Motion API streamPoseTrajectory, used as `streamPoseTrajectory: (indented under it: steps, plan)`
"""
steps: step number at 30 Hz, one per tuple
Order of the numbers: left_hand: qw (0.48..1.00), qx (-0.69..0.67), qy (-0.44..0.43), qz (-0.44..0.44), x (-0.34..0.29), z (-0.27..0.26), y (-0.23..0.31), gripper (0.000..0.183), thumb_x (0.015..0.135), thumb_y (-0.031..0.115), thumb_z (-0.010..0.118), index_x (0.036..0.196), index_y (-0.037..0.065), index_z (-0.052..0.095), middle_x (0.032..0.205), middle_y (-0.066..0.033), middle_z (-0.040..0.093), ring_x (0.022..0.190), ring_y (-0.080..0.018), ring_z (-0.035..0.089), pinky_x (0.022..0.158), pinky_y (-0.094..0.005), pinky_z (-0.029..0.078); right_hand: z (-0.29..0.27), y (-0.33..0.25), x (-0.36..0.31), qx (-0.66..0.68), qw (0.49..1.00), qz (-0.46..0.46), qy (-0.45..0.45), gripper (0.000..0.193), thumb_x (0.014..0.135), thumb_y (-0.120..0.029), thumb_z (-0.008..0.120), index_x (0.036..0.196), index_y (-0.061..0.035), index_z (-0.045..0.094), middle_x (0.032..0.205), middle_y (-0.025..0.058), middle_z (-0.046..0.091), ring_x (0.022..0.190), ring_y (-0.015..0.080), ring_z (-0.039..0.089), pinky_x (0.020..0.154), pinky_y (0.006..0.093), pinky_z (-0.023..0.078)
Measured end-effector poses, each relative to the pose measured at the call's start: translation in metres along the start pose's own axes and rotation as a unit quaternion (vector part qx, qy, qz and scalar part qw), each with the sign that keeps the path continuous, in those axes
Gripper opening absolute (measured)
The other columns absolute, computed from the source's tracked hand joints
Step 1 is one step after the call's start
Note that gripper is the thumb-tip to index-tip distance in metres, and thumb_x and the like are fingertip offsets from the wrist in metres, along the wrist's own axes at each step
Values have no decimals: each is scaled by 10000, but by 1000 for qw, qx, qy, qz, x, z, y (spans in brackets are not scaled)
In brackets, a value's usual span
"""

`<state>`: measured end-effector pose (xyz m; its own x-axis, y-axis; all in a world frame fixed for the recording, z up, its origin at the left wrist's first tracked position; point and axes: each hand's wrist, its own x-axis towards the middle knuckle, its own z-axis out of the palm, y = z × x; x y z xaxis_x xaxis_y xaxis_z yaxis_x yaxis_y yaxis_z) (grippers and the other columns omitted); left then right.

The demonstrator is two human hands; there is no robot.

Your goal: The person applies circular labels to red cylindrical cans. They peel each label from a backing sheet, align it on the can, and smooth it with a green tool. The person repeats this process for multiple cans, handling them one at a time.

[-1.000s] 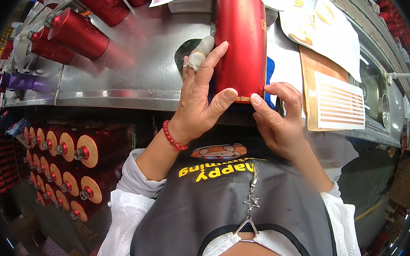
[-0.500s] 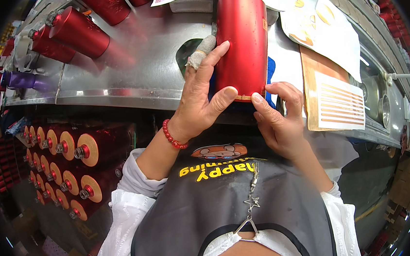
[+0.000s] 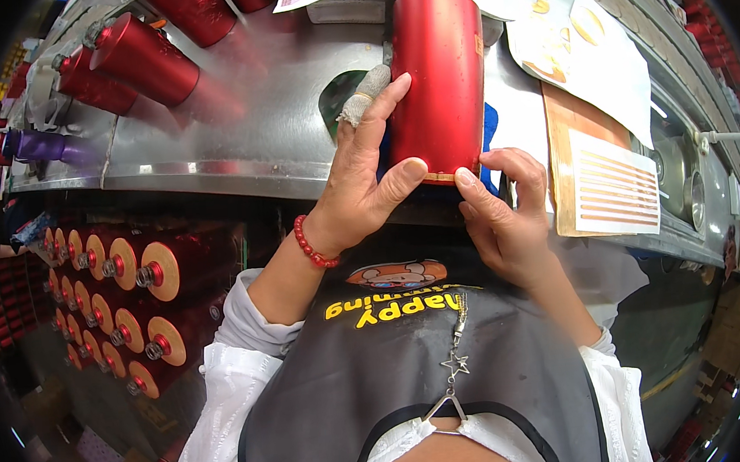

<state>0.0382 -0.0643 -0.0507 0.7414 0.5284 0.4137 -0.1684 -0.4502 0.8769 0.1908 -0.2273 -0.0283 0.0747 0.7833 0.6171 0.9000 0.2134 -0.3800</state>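
Observation:
A glossy red metal bottle (image 3: 436, 84) lies on the worktable, its neck pointing away from me and its base close to me. Along the rim at its near end runs a narrow gold strip (image 3: 441, 177). My left hand (image 3: 359, 170) steadies the bottle from the left, thumb at the near rim and one finger along its side; another finger wears a grey cover (image 3: 365, 96). At the right end of the gold strip, my right hand (image 3: 509, 214) presses with its thumb, index finger bent beside it. Under the bottle shows a blue cloth-like piece (image 3: 490, 128).
Several red bottles (image 3: 148, 61) stand at the back left near a purple bottle (image 3: 37, 146). Stacked bottles with gold discs (image 3: 160, 260) sit below the table at left. To the right, a white sheet of gold strips (image 3: 614, 183) lies on a brown board (image 3: 559, 144).
Almost nothing differs. Both hands keep their places on the bottle, and the bottle has barely moved.

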Motion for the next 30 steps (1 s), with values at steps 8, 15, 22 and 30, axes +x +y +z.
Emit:
streamPoseTrajectory:
  steps: [8,15,22,30]
  plan:
    - [1000,16,-14,6,3,-1,3,784,957,436,636,1530,6,315,1525,-191,368,1424,-337,318,1186,-426,200,2,0,-1,11,1000,3,8,593,665,96,751,1210,-134,710,1205,121,528,1083,320,540,910,398,469]
    - [999,-37,-14,-18,3,-2,-1,827,945,439,655,1540,0,283,1534,-201,345,1428,-328,308,1189,-422,195,1,0,0,10,1000,3,1,600,664,102,745,1214,-137,710,1204,120,528,1081,319,540,911,391,468]
    - [1000,-1,-24,2,6,-3,1,849,933,423,675,1536,-14,268,1529,-211,338,1432,-341,302,1187,-421,207,2,0,-1,15,1000,5,7,611,659,103,743,1218,-141,709,1203,118,527,1080,317,539,916,395,466]
    - [969,-224,74,-76,-8,6,-5,801,957,368,665,1525,-32,267,1515,-207,354,1438,-311,304,1190,-402,212,2,2,0,15,1000,4,7,636,636,111,739,1219,-141,709,1194,117,526,1074,311,543,922,392,466]
